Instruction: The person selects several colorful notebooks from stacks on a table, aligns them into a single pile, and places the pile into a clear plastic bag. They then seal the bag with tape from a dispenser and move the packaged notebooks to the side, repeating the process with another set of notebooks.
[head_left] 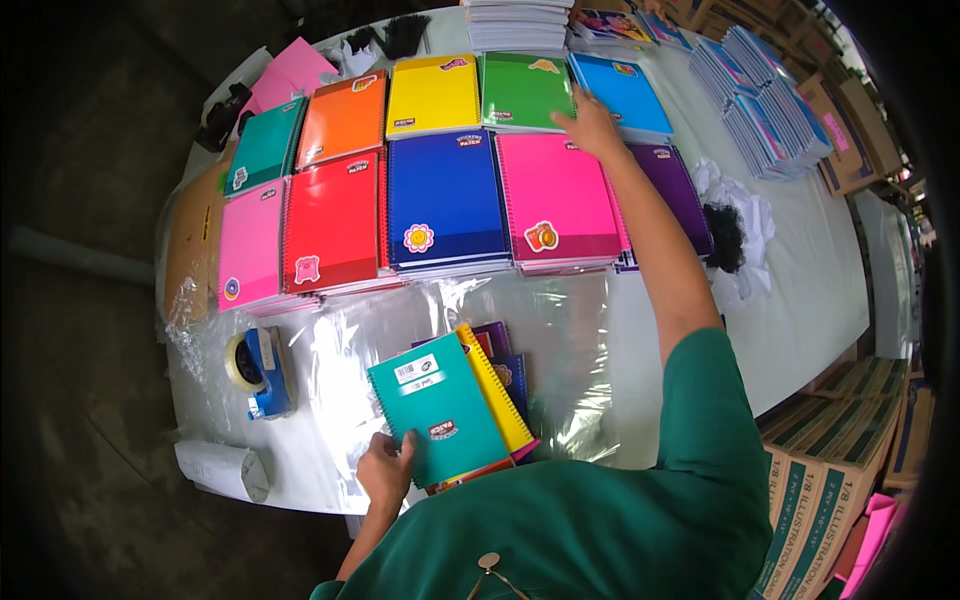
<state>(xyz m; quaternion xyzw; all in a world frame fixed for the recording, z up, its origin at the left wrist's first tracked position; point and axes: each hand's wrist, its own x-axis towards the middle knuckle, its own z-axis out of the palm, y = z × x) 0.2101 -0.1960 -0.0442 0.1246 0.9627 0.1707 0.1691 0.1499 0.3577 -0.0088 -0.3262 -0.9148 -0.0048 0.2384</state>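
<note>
My left hand (pixel 387 470) pinches the lower left edge of a teal spiral notebook (pixel 450 405), thumb on its cover. That notebook tops a loose, fanned pile, with a yellow notebook (pixel 508 400) and purple, blue and red ones showing under it. At the far row my right hand (pixel 592 125) is stretched out, thumb and fingers apart, over the lower right corner of a green notebook (pixel 525 90) and the left edge of a light blue notebook (pixel 622 95). Whether it grips either one is not clear. My right forearm partly covers a purple notebook (pixel 675 195).
Two rows of notebook stacks, including a dark blue one (pixel 440 190), span the table (pixel 800 260). A blue tape dispenser (pixel 268 372) stands at left. White notebook stacks (pixel 765 115) are at far right; cardboard boxes (pixel 825 470) stand beside the table at right.
</note>
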